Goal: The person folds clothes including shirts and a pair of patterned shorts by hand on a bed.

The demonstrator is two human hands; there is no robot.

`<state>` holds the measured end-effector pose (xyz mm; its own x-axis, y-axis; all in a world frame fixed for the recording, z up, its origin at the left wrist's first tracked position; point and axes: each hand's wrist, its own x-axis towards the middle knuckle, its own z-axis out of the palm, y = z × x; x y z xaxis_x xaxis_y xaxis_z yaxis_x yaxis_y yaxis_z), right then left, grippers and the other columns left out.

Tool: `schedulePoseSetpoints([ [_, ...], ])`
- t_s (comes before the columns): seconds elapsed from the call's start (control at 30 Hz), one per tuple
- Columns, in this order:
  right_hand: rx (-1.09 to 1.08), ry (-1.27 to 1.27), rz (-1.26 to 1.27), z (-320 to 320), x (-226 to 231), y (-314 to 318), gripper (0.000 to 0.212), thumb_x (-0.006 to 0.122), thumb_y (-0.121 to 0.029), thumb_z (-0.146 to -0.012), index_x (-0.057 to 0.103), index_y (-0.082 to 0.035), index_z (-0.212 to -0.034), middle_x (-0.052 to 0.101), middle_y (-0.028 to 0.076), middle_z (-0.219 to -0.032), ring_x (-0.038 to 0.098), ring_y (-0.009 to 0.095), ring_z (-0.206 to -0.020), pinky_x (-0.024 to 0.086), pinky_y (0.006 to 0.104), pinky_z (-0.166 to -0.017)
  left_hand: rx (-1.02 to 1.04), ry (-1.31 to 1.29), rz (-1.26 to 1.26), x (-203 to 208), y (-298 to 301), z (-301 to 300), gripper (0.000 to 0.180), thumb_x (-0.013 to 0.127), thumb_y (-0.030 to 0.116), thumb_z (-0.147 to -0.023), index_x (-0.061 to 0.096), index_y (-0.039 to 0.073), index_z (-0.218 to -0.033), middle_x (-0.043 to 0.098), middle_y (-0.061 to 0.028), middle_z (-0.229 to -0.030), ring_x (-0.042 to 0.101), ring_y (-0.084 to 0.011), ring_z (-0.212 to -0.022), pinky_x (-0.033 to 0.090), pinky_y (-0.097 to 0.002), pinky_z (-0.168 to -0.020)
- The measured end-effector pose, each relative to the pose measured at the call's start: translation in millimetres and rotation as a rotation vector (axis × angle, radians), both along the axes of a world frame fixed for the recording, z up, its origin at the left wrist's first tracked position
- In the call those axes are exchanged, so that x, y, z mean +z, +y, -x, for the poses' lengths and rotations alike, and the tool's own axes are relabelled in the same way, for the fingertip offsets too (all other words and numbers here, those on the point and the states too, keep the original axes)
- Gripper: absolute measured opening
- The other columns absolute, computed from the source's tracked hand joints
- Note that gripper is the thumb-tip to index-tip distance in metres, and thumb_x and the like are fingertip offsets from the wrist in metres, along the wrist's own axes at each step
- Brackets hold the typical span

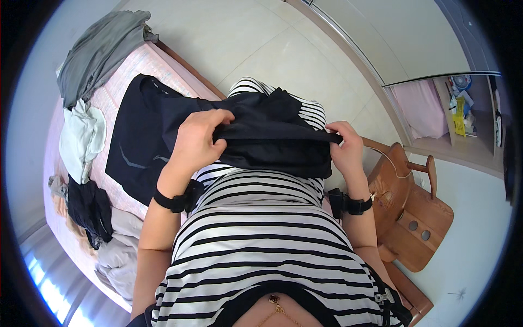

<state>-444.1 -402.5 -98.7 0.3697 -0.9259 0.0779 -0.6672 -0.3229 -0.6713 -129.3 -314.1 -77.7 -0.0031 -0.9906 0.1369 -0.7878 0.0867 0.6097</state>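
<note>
Folded black cloth, part of a black garment (272, 155), lies across my lap over black-and-white striped clothing. My left hand (199, 136) has its fingers curled over the cloth's left part, thumb and fingers closed on a fold. At the right end, my right hand (347, 144) pinches the cloth's edge between thumb and fingers. Between the hands a straight folded band of cloth stretches. To the left, a black shirt (136, 131) with a grey mark is spread on the bed. I cannot tell whether it is one piece with the cloth on my lap.
On the pink patterned bed (131, 71) lie a grey garment (101, 54), a white garment (80, 139), a small black garment (90, 210) and beige cloth (121, 250). A wooden chair (395, 188) stands at right, near an open cabinet (474, 136) with a pink curtain (422, 109).
</note>
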Motion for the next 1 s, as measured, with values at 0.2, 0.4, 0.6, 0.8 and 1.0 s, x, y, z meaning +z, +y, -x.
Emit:
schedulePoseSetpoints([
  [0.2,0.031,0.097,0.086,16.2,-5.2,2.5,0.034,0.055,0.009,-0.059,0.061,-0.004,-0.089,0.061,0.010,-0.091,0.059,0.030,-0.085,0.048,0.0327,-0.074,-0.167,0.227,-0.318,-2.4,11.3,-7.4,0.046,0.078,0.007,-0.056,0.059,0.007,-0.098,0.054,-0.0069,-0.075,0.056,-0.0251,-0.071,0.046,-0.0328,-0.078],
  [0.4,-0.039,0.256,0.040,32.2,-15.2,13.5,0.031,0.058,0.003,-0.062,0.064,-0.007,-0.091,0.062,0.010,-0.086,0.059,0.028,-0.074,0.047,0.0321,-0.067,-0.114,0.058,-0.144,-17.5,34.6,-15.6,0.053,0.079,0.002,-0.052,0.058,0.005,-0.100,0.057,-0.0104,-0.105,0.056,-0.0299,-0.098,0.047,-0.0356,-0.083],
  [0.6,-0.229,0.084,-0.340,48.1,-32.4,15.1,0.023,0.064,-0.001,-0.076,0.064,-0.005,-0.099,0.061,0.002,-0.071,0.057,0.010,-0.061,0.044,0.0230,-0.055,0.060,-0.035,-0.004,-25.9,48.1,-17.8,0.046,0.075,0.000,-0.057,0.058,0.008,-0.099,0.056,-0.0096,-0.116,0.054,-0.0309,-0.106,0.045,-0.0378,-0.088],
  [0.8,-0.188,-0.017,-0.268,45.3,-33.2,14.5,0.026,0.069,-0.010,-0.077,0.063,-0.004,-0.101,0.063,0.005,-0.073,0.055,0.011,-0.063,0.045,0.0249,-0.059,0.010,-0.138,0.012,-28.8,48.7,-22.2,0.032,0.074,0.003,-0.060,0.062,0.007,-0.089,0.057,-0.0097,-0.115,0.054,-0.0303,-0.104,0.044,-0.0381,-0.088],
  [1.0,-0.105,-0.012,-0.158,45.5,-32.8,19.0,0.039,0.071,-0.008,-0.072,0.057,-0.004,-0.109,0.065,0.011,-0.094,0.061,0.020,-0.078,0.049,0.0301,-0.071,0.096,-0.087,0.084,-39.1,51.6,-25.4,0.016,0.069,0.004,-0.067,0.062,0.004,-0.081,0.060,-0.0107,-0.109,0.056,-0.0301,-0.099,0.044,-0.0378,-0.086],
])
